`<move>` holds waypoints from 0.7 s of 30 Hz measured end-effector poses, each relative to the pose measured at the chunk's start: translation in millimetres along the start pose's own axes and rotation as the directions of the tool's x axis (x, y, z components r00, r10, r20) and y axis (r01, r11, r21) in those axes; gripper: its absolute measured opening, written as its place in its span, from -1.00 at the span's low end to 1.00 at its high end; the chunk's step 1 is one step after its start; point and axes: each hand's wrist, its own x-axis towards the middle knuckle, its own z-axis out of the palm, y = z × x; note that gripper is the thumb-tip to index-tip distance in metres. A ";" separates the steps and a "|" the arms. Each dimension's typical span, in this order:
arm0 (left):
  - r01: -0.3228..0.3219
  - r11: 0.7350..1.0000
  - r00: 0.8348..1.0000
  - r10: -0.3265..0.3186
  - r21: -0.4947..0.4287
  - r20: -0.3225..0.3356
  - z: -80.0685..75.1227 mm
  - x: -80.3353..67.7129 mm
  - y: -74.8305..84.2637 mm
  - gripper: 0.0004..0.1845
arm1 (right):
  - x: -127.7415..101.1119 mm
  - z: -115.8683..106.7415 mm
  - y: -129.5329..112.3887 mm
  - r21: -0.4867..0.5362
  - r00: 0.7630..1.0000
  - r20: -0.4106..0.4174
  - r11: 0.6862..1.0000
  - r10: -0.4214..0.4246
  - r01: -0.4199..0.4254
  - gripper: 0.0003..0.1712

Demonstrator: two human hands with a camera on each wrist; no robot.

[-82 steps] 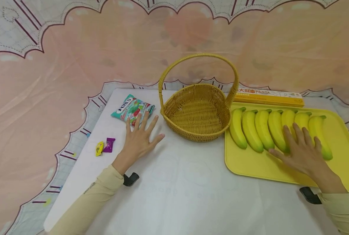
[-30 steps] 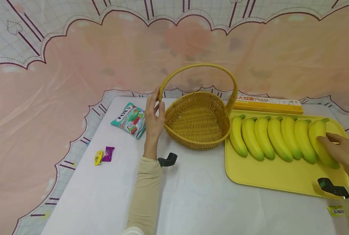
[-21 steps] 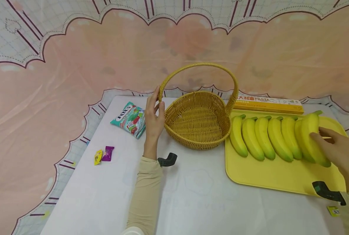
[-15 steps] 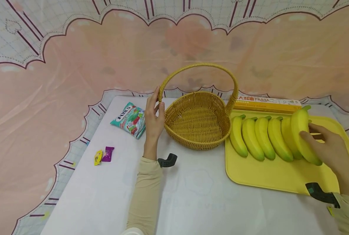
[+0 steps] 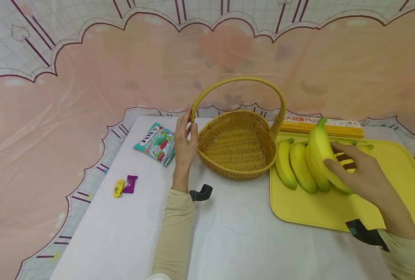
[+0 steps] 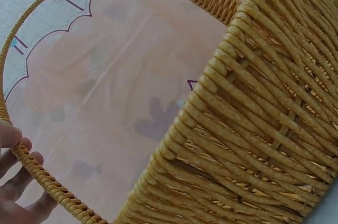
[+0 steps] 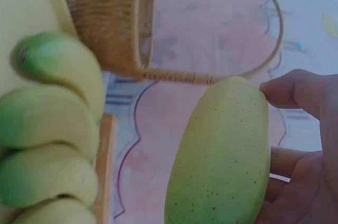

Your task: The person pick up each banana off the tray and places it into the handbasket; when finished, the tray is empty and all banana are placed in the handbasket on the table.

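Note:
My left hand (image 5: 186, 146) holds the left side of the handle of a yellow wicker basket (image 5: 237, 171). In the left wrist view the thumb and fingers lie on either side of the handle (image 6: 55, 189). My right hand (image 5: 365, 171) grips a banana (image 5: 320, 146), raised above the yellow tray (image 5: 309, 212), stem end up. The right wrist view shows this banana (image 7: 216, 155) between thumb and fingers, apart from the other bananas (image 7: 47, 115). Several bananas (image 5: 284, 163) stay in a row on the tray, partly hidden behind the right hand and the held one.
Behind the tray lies a long pasta box (image 5: 340, 128). Left of the basket is a teal bag of Fox's candy (image 5: 156, 144). Two small wrapped candies, one yellow (image 5: 118, 188) and one purple (image 5: 130, 184), lie on the white table (image 5: 235, 241). A patterned cloth hangs behind.
My left hand moved from beside the candy bag to the basket handle. The right hand took the rightmost banana, lifted it and carried it left over the others toward the basket.

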 end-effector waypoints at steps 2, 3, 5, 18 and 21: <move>-0.004 1.000 1.000 0.004 0.003 0.001 0.1 0.0 1.0 -0.51 | 1.4 2.1 -10.7 -0.006 0.999 0.008 0.999 -0.036 0.036 -0.31; -0.005 1.000 1.000 0.005 0.004 0.002 0.2 0.0 1.5 -0.51 | 2.6 3.2 -16.2 -0.010 0.999 0.013 0.999 -0.053 0.053 -0.32; -0.005 1.000 1.000 0.005 0.008 0.003 0.4 0.0 2.4 -0.51 | 5.4 5.1 -27.4 -0.023 0.996 0.027 0.996 -0.082 0.083 -0.34; 0.000 1.000 1.000 0.000 0.007 0.009 -0.6 -0.2 1.1 -0.50 | 63.7 20.6 -81.2 -0.064 0.931 0.266 0.959 -0.249 0.275 -0.36; 0.003 1.000 1.000 -0.003 0.005 0.008 -0.9 -1.1 0.7 -0.48 | 83.9 28.9 -89.6 -0.079 0.906 0.347 0.955 -0.242 0.286 -0.32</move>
